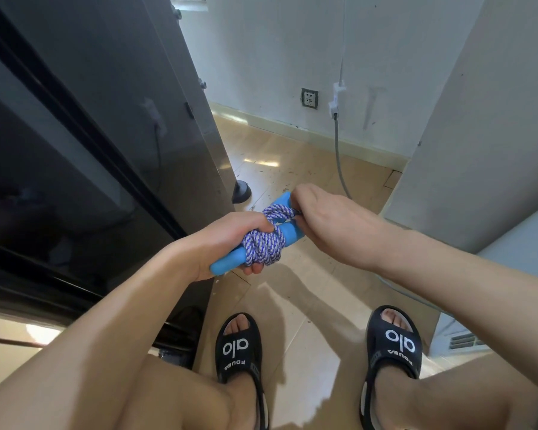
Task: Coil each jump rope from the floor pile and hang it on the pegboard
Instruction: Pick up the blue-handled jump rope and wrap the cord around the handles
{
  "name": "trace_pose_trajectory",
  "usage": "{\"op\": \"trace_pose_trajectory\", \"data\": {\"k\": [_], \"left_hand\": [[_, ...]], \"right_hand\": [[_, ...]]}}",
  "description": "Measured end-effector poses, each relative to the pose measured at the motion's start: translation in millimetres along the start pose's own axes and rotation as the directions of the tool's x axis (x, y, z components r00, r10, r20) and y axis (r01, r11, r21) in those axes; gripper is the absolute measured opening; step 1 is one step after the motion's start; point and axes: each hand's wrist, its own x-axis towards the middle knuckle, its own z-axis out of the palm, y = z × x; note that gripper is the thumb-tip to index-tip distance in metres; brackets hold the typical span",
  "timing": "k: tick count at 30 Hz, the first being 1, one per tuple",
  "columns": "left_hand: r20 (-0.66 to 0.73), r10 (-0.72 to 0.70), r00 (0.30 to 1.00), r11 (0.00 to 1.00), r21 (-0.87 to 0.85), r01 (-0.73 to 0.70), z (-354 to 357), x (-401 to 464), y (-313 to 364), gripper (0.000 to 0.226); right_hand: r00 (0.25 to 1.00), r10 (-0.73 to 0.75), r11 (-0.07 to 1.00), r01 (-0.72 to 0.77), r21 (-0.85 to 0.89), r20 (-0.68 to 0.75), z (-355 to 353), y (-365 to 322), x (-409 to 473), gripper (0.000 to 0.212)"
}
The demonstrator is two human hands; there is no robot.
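Observation:
A jump rope (263, 243) with a purple-and-white braided cord and light blue foam handles is held in front of me, above the tiled floor. The cord is wound tightly around the two handles, which lie side by side. My left hand (230, 237) grips the bundle from the left, fingers wrapped under the handles. My right hand (320, 218) pinches a strand of the cord at the upper end of the bundle. No pegboard and no floor pile are in view.
A dark glossy cabinet (90, 150) fills the left side. A white wall with a socket (310, 98) and a grey hose (339, 162) stands ahead. A pale wall corner (479, 150) is at right. My feet in black slides (239, 352) stand on tan tiles.

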Motion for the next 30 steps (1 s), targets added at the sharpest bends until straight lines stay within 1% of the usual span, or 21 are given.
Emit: {"op": "trace_pose_trajectory", "data": {"k": [3, 5, 7, 9, 10, 14, 16, 20, 24, 25, 27, 30], "left_hand": [[0.000, 0.016, 1.000, 1.000, -0.024, -0.016, 2.0, -0.6, 0.9, 0.027], [0.007, 0.035, 0.999, 0.998, -0.053, -0.035, 3.7, -1.6, 3.0, 0.027], [0.003, 0.048, 0.999, 0.997, -0.055, -0.047, 4.3, -2.1, 3.4, 0.026], [-0.002, 0.047, 0.999, 0.998, -0.034, -0.047, 4.6, -2.3, 3.3, 0.026], [-0.001, 0.044, 0.999, 0.999, -0.030, -0.044, 4.3, -2.1, 3.1, 0.026], [0.011, 0.040, 0.999, 0.998, -0.043, -0.039, 3.8, -1.3, 3.9, 0.025], [0.019, 0.040, 0.999, 0.998, -0.045, -0.039, 2.8, -0.9, 4.0, 0.027], [0.070, 0.020, 0.997, 0.994, -0.105, -0.012, 0.1, -1.6, 4.3, 0.034], [0.109, 0.018, 0.994, 0.991, -0.131, -0.004, -1.9, -0.9, 2.8, 0.043], [0.107, 0.020, 0.994, 0.992, -0.124, -0.007, -1.9, -0.3, 2.1, 0.046], [0.096, 0.039, 0.995, 0.996, -0.085, -0.031, -2.5, 0.6, 0.1, 0.047], [0.083, 0.057, 0.995, 0.997, -0.056, -0.053, -4.1, 0.7, -2.2, 0.043]], "right_hand": [[0.999, 0.039, 0.999, -0.038, 0.032, -0.029, -2.9, -2.7, 0.1, 0.017], [0.998, 0.040, 0.999, -0.039, 0.034, -0.048, -4.5, -2.6, 0.3, 0.022], [0.999, 0.040, 0.999, -0.040, 0.013, -0.035, -4.6, -2.9, -0.2, 0.019], [0.999, 0.046, 0.998, -0.046, -0.037, -0.014, -3.3, -3.6, -0.3, 0.010], [0.999, 0.052, 0.996, -0.052, -0.068, -0.003, -2.6, -4.2, -0.2, 0.009], [0.996, 0.084, 0.990, -0.080, -0.117, 0.031, -0.6, -8.1, 1.6, 0.019], [0.996, 0.082, 0.990, -0.079, -0.114, 0.027, -2.8, -7.7, 3.0, 0.021], [0.999, 0.051, 0.996, -0.050, -0.070, 0.012, -13.8, -4.5, 4.0, 0.012], [0.997, 0.053, 0.997, -0.056, -0.058, -0.049, -17.1, -4.5, 1.4, 0.019], [0.996, 0.068, 0.997, -0.070, -0.032, -0.063, -15.2, -4.7, 0.0, 0.018], [0.990, 0.114, 0.990, -0.106, 0.095, -0.088, -9.1, -4.8, -2.4, 0.015], [0.982, 0.127, 0.956, -0.083, 0.281, -0.143, -1.4, -1.5, -0.7, 0.010]]}}
